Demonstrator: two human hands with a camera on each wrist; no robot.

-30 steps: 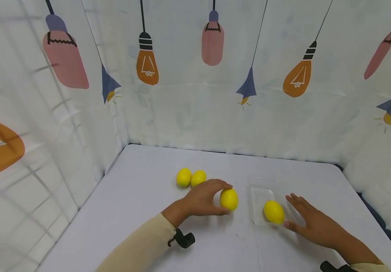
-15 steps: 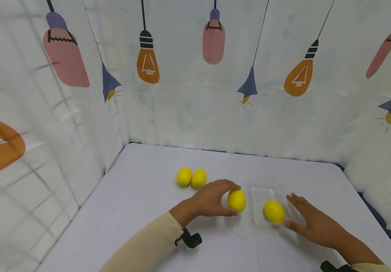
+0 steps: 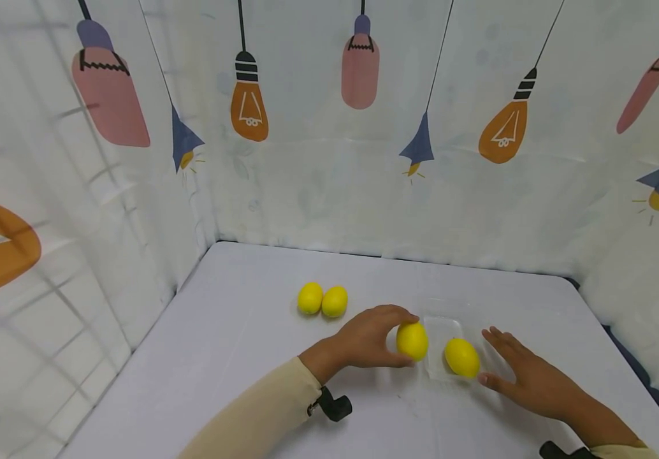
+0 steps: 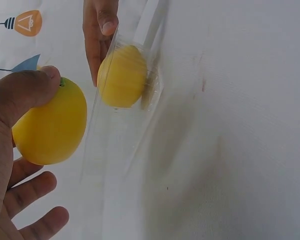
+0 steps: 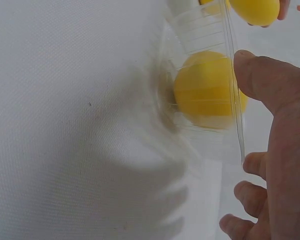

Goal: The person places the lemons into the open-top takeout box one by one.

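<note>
We take the clear plastic rectangular tray (image 3: 436,331) on the white table (image 3: 238,357) as our landmark. Our left hand (image 3: 371,336) grips a smooth yellow egg-shaped lemon (image 3: 412,340) between the thumb and curled fingers, right at the tray's left edge; from the head view the fruit seems to overlap that rim, though we cannot tell whether it touches. The lemon sits at the fingertips, on the tray side of the palm. Its long axis stands roughly upright in the head view, tilted only slightly, the narrower end up.

A second yellow lemon (image 3: 462,357) lies inside the tray, toward its near right part, with its long axis running diagonally from far left to near right. Our right hand (image 3: 527,376) rests flat on the table just right of the tray, fingers spread and fairly straight, holding nothing; its thumb (image 5: 270,80) is against the tray's right wall, close beside that lemon.

Two more yellow lemons (image 3: 322,299) lie side by side, touching, well to the far left of the tray.
</note>
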